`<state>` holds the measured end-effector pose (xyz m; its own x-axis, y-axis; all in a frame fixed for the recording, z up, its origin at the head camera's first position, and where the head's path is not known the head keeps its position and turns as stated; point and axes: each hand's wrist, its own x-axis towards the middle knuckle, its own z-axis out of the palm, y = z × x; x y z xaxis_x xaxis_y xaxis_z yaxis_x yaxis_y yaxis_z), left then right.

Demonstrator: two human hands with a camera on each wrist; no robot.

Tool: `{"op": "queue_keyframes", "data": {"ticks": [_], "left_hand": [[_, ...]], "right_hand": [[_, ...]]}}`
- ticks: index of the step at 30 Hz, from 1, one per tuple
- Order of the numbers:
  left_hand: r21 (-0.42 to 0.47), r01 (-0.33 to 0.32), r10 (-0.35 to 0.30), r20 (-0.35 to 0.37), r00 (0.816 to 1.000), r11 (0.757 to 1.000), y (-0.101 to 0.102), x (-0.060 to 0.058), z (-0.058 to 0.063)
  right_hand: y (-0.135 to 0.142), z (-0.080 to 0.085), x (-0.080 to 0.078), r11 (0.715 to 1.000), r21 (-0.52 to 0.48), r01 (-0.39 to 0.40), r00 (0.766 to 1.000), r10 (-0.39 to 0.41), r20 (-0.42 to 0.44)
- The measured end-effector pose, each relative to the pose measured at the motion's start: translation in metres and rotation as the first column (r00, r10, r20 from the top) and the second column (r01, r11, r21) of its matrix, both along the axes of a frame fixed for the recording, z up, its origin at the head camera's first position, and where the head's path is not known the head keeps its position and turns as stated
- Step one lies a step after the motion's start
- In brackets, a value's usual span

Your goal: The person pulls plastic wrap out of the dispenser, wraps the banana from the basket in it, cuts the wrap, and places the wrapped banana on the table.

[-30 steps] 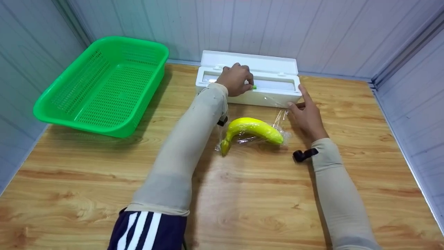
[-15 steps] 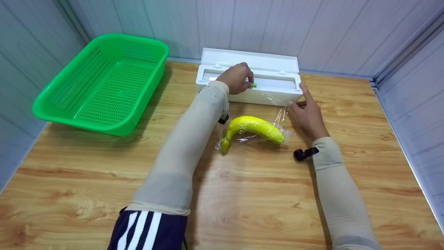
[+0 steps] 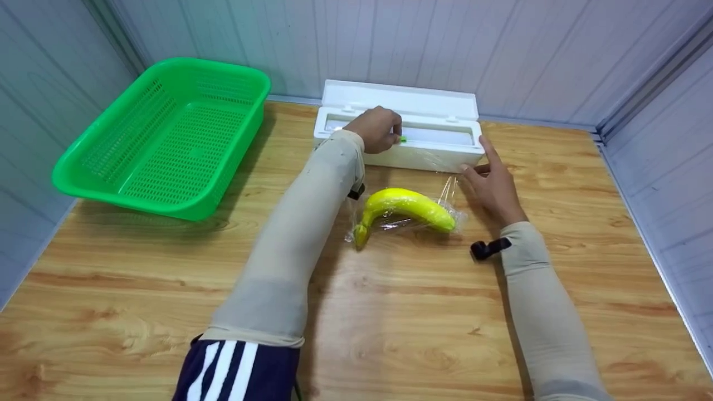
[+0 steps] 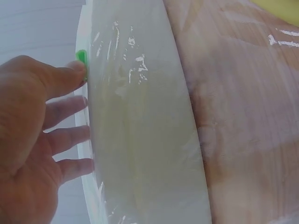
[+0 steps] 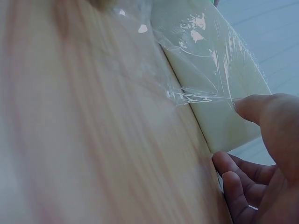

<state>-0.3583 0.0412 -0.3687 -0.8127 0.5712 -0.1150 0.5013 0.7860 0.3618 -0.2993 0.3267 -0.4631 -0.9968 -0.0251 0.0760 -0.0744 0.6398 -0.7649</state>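
A white cling film dispenser (image 3: 420, 159) lies by the back wall with its lid raised. My left hand (image 3: 379, 129) is at its front rim, thumb and forefinger pinching a small green slide cutter (image 4: 81, 57). The other fingers touch the edge in the left wrist view. My right hand (image 3: 494, 186) grips the dispenser's right end, thumb against the front, where film (image 5: 205, 97) gathers at the thumb tip. Clear film runs from the dispenser down to a yellow banana (image 3: 409, 203), which lies in front on the table with film around it.
A green plastic basket (image 3: 209, 192) stands at the left on the wooden table (image 3: 412, 328). White panel walls (image 3: 535, 61) enclose the back and both sides. A black wrist camera (image 3: 487, 249) sits on the right sleeve.
My left hand has slid slightly left along the dispenser's edge with the green slide cutter. The right hand and the banana stay where they were.
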Motion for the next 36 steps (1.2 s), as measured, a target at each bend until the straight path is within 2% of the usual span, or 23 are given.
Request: {"op": "queue_keyframes", "data": {"ticks": [12, 19, 23, 30, 36], "left_hand": [[-0.062, -0.034, 0.036, 0.037, 0.999, 0.998, 0.0, 0.001, 0.005], [-0.026, -0.042, 0.043, 0.039, 0.998, 0.999, -0.007, 0.0, 0.0], [-0.013, -0.04, 0.04, 0.019, 0.999, 0.999, -0.009, 0.001, 0.0], [-0.065, -0.055, 0.053, -0.029, 0.998, 0.996, -0.015, 0.002, 0.003], [-0.076, -0.073, 0.069, -0.054, 0.996, 0.994, -0.02, 0.002, 0.003]], "right_hand": [[0.002, 0.002, -0.004, 1.0, -0.012, -0.009, 1.0, 0.009, 0.009], [0.003, 0.002, -0.005, 1.0, 0.012, -0.016, 1.0, 0.015, 0.003], [0.005, 0.002, -0.004, 0.999, 0.026, -0.018, 1.0, 0.018, -0.001], [0.009, 0.002, -0.004, 0.999, 0.03, -0.018, 1.0, 0.018, -0.007], [0.013, 0.002, -0.005, 1.0, 0.021, -0.01, 1.0, 0.01, -0.001]]}}
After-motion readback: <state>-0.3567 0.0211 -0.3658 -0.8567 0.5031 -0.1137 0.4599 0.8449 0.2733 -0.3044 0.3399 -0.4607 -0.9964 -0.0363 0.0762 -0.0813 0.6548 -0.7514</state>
